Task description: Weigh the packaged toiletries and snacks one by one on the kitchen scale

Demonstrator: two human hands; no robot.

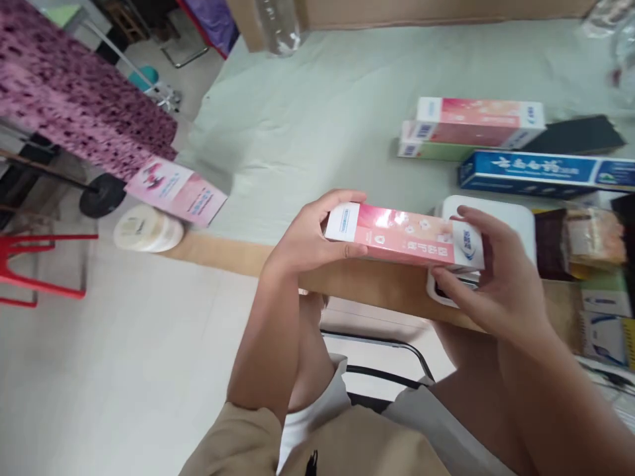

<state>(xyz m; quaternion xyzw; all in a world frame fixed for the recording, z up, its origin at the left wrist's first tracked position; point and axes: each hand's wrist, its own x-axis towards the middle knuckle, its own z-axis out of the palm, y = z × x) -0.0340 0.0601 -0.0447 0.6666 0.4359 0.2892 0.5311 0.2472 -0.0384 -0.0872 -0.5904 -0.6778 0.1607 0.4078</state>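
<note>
A long pink and white toothpaste box [391,233] is held level between my two hands, above the front edge of the table. My left hand [317,235] grips its left end, thumb along the near side and fingers at the far side. At the other end, my right hand [496,277] has the box between thumb and fingers. Partly hidden below that end is a white device with a dark display [516,228]. Beyond it lies a blue toothpaste box [536,170]. Farther back, another pink box [476,119] rests on a green-sided one [441,151].
At the table's left corner stand a pink box [183,192] and a round cream-lidded tub [149,230]. Packaged goods [592,241] crowd the right side. A clear plastic bottle [280,26] is at the back. A red stool [44,264] stands on the floor to the left.
</note>
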